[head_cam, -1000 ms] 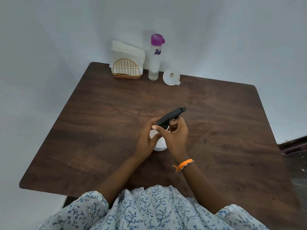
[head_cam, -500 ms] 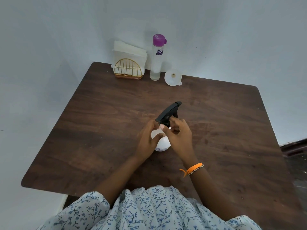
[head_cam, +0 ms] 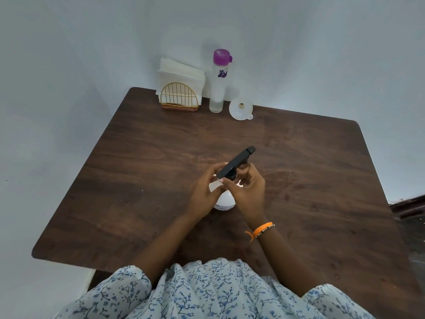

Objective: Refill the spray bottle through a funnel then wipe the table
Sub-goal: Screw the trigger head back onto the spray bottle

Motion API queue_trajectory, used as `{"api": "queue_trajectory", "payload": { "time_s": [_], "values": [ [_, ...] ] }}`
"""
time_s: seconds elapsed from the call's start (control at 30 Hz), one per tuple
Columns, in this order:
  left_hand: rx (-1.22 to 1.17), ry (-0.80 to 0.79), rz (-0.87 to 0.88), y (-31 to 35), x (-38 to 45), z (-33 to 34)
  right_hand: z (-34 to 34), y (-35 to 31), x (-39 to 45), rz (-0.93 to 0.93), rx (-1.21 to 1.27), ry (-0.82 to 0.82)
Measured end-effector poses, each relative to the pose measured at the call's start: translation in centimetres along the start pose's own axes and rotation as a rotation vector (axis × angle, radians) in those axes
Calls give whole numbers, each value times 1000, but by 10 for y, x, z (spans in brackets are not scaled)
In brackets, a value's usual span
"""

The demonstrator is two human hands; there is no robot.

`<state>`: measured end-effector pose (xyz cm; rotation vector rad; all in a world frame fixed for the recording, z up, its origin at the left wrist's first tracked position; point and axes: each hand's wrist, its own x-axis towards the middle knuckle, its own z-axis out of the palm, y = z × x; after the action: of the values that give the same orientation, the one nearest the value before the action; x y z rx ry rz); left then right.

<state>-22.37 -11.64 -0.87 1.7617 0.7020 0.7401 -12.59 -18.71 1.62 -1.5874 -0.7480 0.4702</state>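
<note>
1. Dark brown wood-grain worktop carries everything; pale wall behind it.
2. Spray bottle, white body w/ black trigger head, stands upright near the worktop's middle, just in front of the person.
3. Left hand: grip curled round the white body from the left side, fingers reaching up to the neck, holding it on the worktop.
4. Right hand: grip pinching the black collar just under the trigger head, thumb on the near side, fingers on the far side. Nozzle points up & to the right, away from the person.
5. Can't tell if the head is loose or tight on the neck; hands hide the joint.
6. Orange wristband on the right wrist.
7. Funnel, white, lies at the far edge, wide mouth up, well apart from the spray bottle.
8. Clear water bottle w/ purple cap stands upright just left of the funnel.
9. Gold wire napkin holder w/ white paper napkins stands left of the water bottle, near the far-left corner.
10. Blue floral sleeves fill the bottom of the view.
</note>
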Motion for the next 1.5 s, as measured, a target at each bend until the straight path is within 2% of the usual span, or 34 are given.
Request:
{"api": "queue_trajectory", "payload": {
  "time_s": [0.17,0.3,0.63,0.77,0.97,1.2,1.4,1.5],
  "values": [
    [93,25,61,-4,-5,5,14,-1,-5,72,47,129],
    [157,74,-2,-15,-5,7,14,-4,-4,112,61,157],
    [112,29,3,-16,-3,6,0,-6,-14,-18,-54,-69],
    [136,47,-47,-16,-3,6,6,-6,-9,-18,-45,45],
    [173,45,5,-14,-2,5,17,-6,-7,20,-7,185],
    [128,0,-20,-6,0,1,5,0,-13,-13,-81,-20],
    [151,13,-5,-8,0,2,13,-4,-11,-4,-86,210],
    [154,28,-15,-7,1,2,14,-5,-10,25,-57,227]
  ]
}}
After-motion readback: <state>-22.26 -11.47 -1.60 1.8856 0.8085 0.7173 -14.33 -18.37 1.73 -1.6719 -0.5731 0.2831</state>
